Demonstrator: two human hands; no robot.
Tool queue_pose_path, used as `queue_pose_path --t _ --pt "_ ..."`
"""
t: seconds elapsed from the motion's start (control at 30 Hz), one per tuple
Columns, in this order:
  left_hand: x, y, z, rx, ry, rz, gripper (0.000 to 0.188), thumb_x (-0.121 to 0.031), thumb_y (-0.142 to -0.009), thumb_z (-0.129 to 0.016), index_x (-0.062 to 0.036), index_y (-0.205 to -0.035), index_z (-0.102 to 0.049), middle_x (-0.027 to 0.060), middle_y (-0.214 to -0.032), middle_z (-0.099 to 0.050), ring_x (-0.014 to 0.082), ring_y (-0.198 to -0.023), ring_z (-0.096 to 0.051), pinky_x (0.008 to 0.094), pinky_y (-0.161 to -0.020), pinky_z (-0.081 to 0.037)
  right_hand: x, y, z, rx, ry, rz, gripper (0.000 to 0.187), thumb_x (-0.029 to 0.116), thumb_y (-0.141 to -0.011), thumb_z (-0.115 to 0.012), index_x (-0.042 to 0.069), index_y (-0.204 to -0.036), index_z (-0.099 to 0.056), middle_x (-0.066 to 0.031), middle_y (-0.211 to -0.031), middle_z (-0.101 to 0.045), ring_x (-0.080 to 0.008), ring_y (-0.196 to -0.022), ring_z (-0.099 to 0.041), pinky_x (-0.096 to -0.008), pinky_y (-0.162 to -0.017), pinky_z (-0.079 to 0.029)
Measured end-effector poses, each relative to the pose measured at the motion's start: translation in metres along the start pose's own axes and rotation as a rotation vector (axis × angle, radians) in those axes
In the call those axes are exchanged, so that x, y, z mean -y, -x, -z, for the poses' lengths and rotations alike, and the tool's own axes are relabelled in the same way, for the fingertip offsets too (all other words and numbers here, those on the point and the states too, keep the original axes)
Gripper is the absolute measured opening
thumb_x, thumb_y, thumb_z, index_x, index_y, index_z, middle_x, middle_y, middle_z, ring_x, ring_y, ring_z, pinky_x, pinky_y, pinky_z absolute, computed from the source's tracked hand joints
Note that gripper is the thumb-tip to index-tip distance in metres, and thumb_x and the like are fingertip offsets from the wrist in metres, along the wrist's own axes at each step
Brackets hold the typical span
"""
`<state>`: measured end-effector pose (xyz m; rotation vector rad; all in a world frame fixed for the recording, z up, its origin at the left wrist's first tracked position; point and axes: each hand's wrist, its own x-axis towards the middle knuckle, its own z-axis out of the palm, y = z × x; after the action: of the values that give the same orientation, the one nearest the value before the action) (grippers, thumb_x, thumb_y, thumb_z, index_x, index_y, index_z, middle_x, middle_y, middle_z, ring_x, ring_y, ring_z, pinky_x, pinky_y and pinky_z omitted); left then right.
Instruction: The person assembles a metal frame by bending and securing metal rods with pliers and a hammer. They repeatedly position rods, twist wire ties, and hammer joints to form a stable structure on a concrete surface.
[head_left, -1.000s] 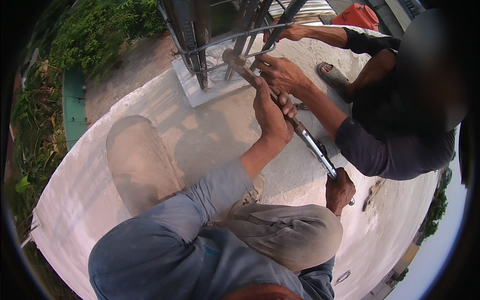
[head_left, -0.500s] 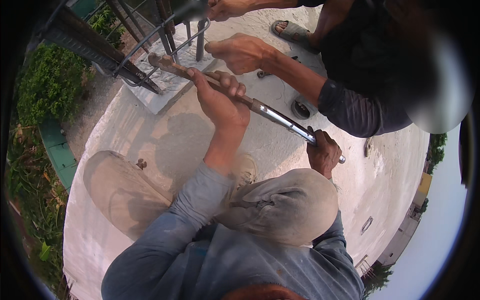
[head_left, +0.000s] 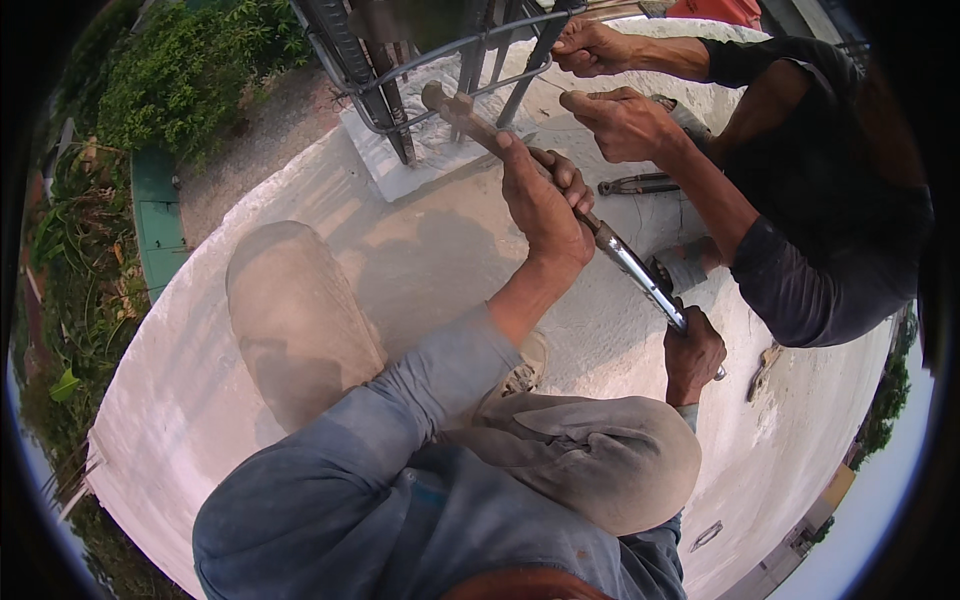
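A hammer (head_left: 613, 246) with a rusty head and shaft and a shiny chrome-coloured handle lies slantwise across my two hands. My left hand (head_left: 548, 205) wraps the rusty shaft below the head. Lower right, my right hand (head_left: 693, 355) grips the handle near its end, the rounded tip poking out past the fist. The hammer head overlaps the foot of a rebar cage (head_left: 400, 120) in view; I cannot tell whether they touch. Close to the cage's ring, a co-worker's two hands (head_left: 625, 122) are held with fingers pinched; what they hold is too small to make out.
Dark pincers (head_left: 640, 184) lie on the pale concrete slab (head_left: 440, 270) near the co-worker's sandalled foot (head_left: 680, 268). The rebar rises from a white concrete block (head_left: 385, 180). Past the slab's left edge are bushes (head_left: 190, 85) and a green panel (head_left: 158, 215).
The whole view has shifted, so cage, hammer and hands sit farther right. Both my hands keep their grip on the hammer. More of the pincers shows now.
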<state>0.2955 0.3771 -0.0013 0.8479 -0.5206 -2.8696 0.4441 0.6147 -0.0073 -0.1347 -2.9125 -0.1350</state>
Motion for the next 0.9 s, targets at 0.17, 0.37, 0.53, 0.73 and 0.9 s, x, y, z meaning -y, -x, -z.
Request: queue_pose_path --t 0.17,0.37,0.53,0.73,0.9 --pt "0.007 -0.004 -0.007 -0.044 -0.046 -0.030 0.060 -0.073 -0.101 -0.049 -0.0152 -0.093 -0.036 -0.0008 -0.070 -0.041 0.0098 -0.053 -0.038 0.0262 -0.048 -0.033 -0.012 -0.013 -0.006 -0.002 0.006 0.057 0.029 0.027 -0.097 -0.071 0.013 -0.076 -0.058 -0.0095 -0.071 -0.068 -0.0382 -0.058 -0.066 -0.0488 -0.050 -0.047" --pt "0.014 -0.010 -0.015 -0.103 -0.089 -0.087 0.061 -0.073 -0.103 -0.045 -0.0144 -0.091 -0.033 -0.0018 -0.068 -0.040 0.0079 -0.051 -0.039 0.0250 -0.044 -0.034 -0.024 -0.033 -0.010 0.019 0.022 0.088 0.010 0.021 -0.091 -0.072 0.016 -0.084 -0.068 -0.0091 -0.078 -0.073 -0.0367 -0.063 -0.070 -0.0471 -0.054 -0.052" --pt "0.016 -0.013 -0.023 -0.138 -0.078 -0.084 0.058 -0.071 -0.105 -0.043 -0.0145 -0.093 -0.033 -0.0018 -0.070 -0.040 0.0080 -0.053 -0.038 0.0253 -0.045 -0.034 -0.032 -0.049 -0.012 0.003 -0.075 0.135 0.010 0.019 -0.088 -0.073 0.022 -0.096 -0.076 -0.0095 -0.078 -0.074 -0.0367 -0.065 -0.071 -0.0477 -0.056 -0.054" --pt "0.018 -0.016 -0.028 -0.133 -0.050 -0.074 0.058 -0.072 -0.104 -0.045 -0.0152 -0.097 -0.034 -0.0021 -0.073 -0.041 0.0078 -0.057 -0.039 0.0256 -0.049 -0.033 -0.040 -0.066 -0.015 0.048 -0.041 0.134 0.016 0.016 -0.084 -0.074 0.024 -0.097 -0.078 -0.0110 -0.079 -0.073 -0.0369 -0.067 -0.072 -0.0486 -0.059 -0.055" --pt "0.021 -0.017 -0.030 -0.142 -0.055 -0.082 0.058 -0.072 -0.104 -0.045 -0.0155 -0.096 -0.035 -0.0018 -0.074 -0.041 0.0087 -0.058 -0.039 0.0262 -0.051 -0.033 -0.041 -0.074 -0.013 0.006 -0.065 0.169 0.026 0.012 -0.076 -0.075 0.024 -0.098 -0.078 -0.0099 -0.081 -0.073 -0.0359 -0.071 -0.072 -0.0475 -0.061 -0.056"
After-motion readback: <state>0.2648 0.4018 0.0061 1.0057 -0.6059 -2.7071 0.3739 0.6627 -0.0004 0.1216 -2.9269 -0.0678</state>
